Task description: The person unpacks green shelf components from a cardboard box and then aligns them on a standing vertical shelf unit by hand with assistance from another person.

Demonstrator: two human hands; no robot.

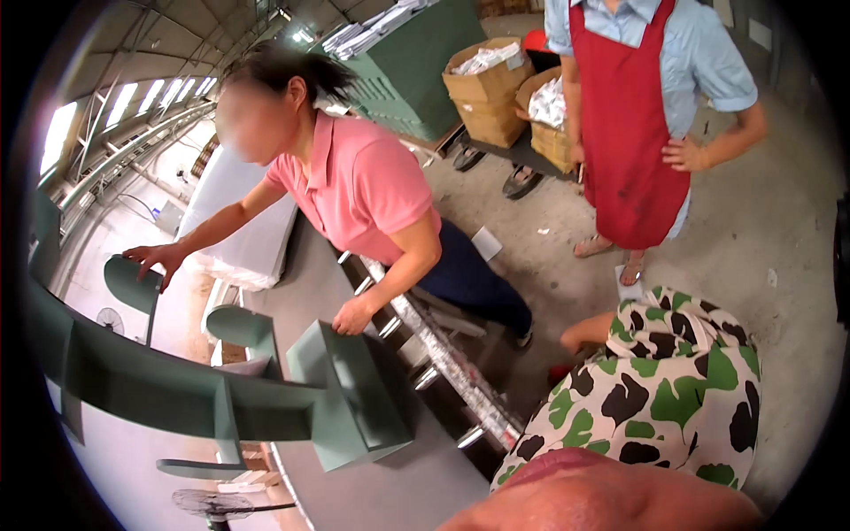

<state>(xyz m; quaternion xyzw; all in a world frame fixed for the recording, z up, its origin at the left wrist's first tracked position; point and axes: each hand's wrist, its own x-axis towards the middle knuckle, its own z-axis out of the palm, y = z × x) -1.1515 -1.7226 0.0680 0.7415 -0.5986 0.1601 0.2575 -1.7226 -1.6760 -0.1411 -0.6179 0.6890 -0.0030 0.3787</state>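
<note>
Neither of my hands is in view. A bare part of an arm (586, 333) shows beside my leaf-patterned clothing (646, 389), with no fingers visible. Closest to me on the left is a dark green shelf unit (266, 407) with upright dividers, rounded end panels and a box-shaped compartment (350, 398). Across it, a person in a pink shirt (354, 177) leans over. One of their hands (159, 262) rests on a rounded panel (133, 285); the other (354, 315) touches the box's upper edge.
A grey work surface (328, 496) lies beneath the unit, with a roller track (425, 345) alongside. Another person in a red apron (630, 124) stands at the far right. Cardboard boxes (487, 111), a green crate (398, 84), a fan (212, 504) and a white wrapped stack (235, 221) are around.
</note>
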